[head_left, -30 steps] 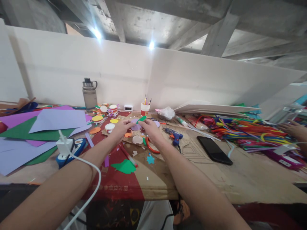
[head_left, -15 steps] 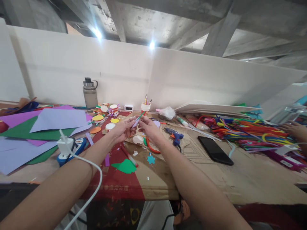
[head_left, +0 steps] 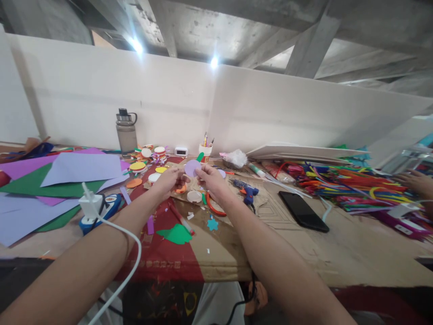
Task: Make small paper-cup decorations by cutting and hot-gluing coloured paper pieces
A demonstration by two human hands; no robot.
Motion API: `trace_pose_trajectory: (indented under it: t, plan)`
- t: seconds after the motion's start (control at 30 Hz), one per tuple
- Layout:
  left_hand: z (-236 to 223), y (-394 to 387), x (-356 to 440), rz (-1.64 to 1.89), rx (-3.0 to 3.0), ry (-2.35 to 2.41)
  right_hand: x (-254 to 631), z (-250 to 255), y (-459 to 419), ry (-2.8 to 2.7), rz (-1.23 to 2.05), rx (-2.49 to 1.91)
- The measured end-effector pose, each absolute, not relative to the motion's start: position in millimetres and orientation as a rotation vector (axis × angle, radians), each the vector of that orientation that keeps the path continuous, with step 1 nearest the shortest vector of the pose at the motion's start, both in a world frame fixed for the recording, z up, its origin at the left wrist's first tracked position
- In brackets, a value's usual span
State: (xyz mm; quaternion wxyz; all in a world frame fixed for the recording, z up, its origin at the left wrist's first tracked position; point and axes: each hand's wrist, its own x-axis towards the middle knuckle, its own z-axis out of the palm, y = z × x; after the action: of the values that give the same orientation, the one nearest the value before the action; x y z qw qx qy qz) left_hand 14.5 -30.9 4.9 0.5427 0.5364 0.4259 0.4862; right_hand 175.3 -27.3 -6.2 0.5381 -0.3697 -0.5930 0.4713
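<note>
Head view: R hand (head_left: 212, 179) has the purple disc (head_left: 192, 168) pinched at its right edge, thumb & fingertips clamped on it, up off the table (head_left: 341, 257). Green strip (head_left: 200, 157) sticks up past the disc's top right edge; can't tell if it's fixed or just held w/ it. L hand (head_left: 169, 179) is just beside the disc's left edge, fingers loosely curled; can't tell if tips touch it or how far apart they are.

To do it well: pinch prob. light, near the rim, b/c thin card (looks like card) creases easily. Best to hold disc & strip as one w/ the R hand so the angle btwn them doesn't drift, & use L hand only to steady the far edge. Flat face toward the eyes makes it easy to check the strip sits straight.

Watch out: white round (head_left: 194, 196) & curved red strip (head_left: 215, 208) lie near, under the hands, so a low wrist could drag them. Glue gun (head_left: 249, 194) lies right of the R hand; can't tell if hot, so treat as hot & give the forearm room. Phone (head_left: 302, 211) is well apart, no bother.
</note>
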Motion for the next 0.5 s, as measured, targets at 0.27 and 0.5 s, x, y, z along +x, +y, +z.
trace_pose_trajectory:
  t: [0.27,0.5]
  plan:
    - [20.2,-16.6,-23.6,1.004,2.185,2.003,178.0,-10.0,-27.1,-1.464,1.072,-1.066]
    - [4.7,-18.0,-18.4,0.504,2.261,2.217,172.7,-22.2,-24.6,-1.615,0.920,-1.237]
